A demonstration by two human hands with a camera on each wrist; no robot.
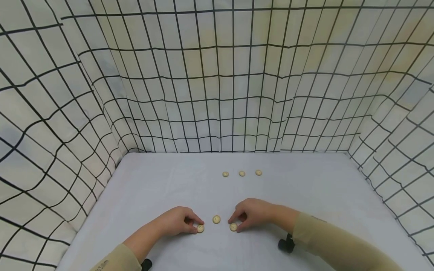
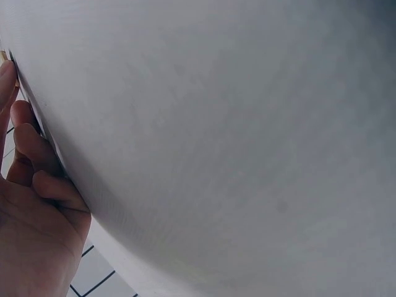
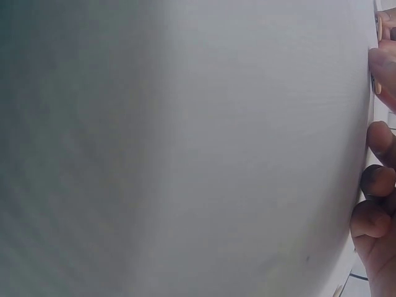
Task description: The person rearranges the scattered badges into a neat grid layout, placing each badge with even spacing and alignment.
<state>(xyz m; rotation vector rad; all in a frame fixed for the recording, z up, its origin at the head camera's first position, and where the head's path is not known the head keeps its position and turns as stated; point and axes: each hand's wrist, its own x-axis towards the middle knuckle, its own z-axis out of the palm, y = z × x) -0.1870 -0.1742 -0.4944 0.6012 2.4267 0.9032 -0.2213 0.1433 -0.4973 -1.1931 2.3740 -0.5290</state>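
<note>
My left hand [image 1: 177,221] pinches a small round pale-yellow button [image 1: 200,228] between thumb and finger, low at the white table. Across from it, my right hand [image 1: 255,213] has thumb and finger at the two sides of a second button [image 1: 233,227]. Between the hands a third button [image 1: 216,219] lies flat, touched by neither. The left wrist view shows the curled lower fingers [image 2: 37,148] against the tabletop, with the left button mostly hidden by the thumb. In the right wrist view, the fingers [image 3: 374,218] stand at the right edge, a sliver of button [image 3: 377,86] beside the thumb.
Farther back, three more buttons lie in a row: a left one [image 1: 225,174], a middle one [image 1: 242,173] and a right one [image 1: 259,172]. White cloth walls with black netting [image 1: 217,86] enclose the white table [image 1: 162,180] at the back and sides.
</note>
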